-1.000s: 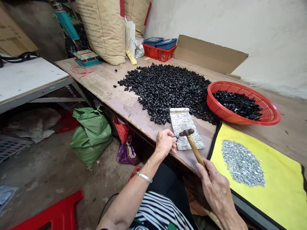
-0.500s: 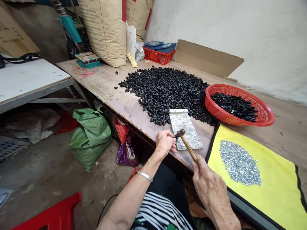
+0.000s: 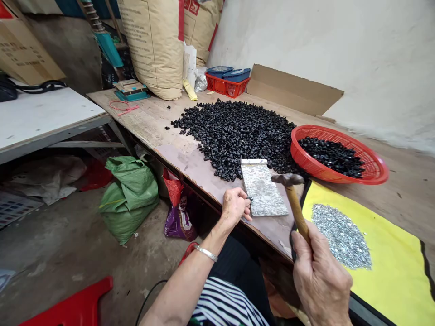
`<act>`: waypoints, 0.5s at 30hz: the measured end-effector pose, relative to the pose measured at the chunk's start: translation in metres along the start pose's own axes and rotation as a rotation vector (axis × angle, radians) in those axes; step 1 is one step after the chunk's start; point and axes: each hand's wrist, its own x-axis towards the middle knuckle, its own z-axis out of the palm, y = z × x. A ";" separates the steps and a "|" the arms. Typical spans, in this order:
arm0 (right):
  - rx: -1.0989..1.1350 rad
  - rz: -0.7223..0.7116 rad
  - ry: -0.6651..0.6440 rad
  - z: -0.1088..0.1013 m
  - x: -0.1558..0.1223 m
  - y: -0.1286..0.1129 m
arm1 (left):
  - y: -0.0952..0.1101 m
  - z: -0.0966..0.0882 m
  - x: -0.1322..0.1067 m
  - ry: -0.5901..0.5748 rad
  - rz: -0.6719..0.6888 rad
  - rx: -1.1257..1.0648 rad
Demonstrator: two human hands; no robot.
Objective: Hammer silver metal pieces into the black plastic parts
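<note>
My right hand [image 3: 321, 271] is wrapped round the wooden handle of a hammer [image 3: 295, 199], its metal head raised over the right side of a worn metal plate [image 3: 267, 192]. At the plate's left edge my left hand [image 3: 235, 206], closed in a pinch, holds a small black plastic part [image 3: 250, 198] between thumb and fingers. Just beyond the plate spreads a large heap of similar black parts [image 3: 238, 131]. To the right, a pile of small shiny metal pieces [image 3: 341, 235] lies on a yellow cloth [image 3: 394, 253] with a dark border.
A red plastic basket [image 3: 377, 167] with more black parts stands beyond the yellow cloth. Large paper sacks [image 3: 152, 50], a red crate [image 3: 227, 86] and a cardboard strip [image 3: 295, 90] line the back. Below left are a green sack [image 3: 129, 199] and a red stool [image 3: 71, 308].
The hammer has lifted off the small black part and swung to the right with my right hand. My left hand keeps its pinch at the plate's edge. The view has shifted slightly.
</note>
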 end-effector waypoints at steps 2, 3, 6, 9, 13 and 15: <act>-0.109 -0.022 -0.036 0.005 -0.003 -0.003 | -0.001 0.001 0.000 0.009 0.004 -0.003; -0.175 -0.046 -0.106 0.008 -0.004 -0.003 | 0.000 0.001 0.000 0.015 0.002 -0.003; -0.294 -0.100 -0.301 0.012 -0.005 -0.001 | 0.000 0.002 0.000 0.023 -0.003 -0.003; -0.192 -0.082 -0.264 0.004 0.000 0.002 | -0.002 0.001 0.001 0.009 0.007 -0.001; -0.052 -0.013 -0.175 -0.004 0.008 0.001 | -0.003 0.000 0.001 -0.001 0.016 0.005; -0.032 0.022 -0.171 -0.004 0.008 -0.001 | -0.002 -0.001 0.000 -0.003 0.012 0.003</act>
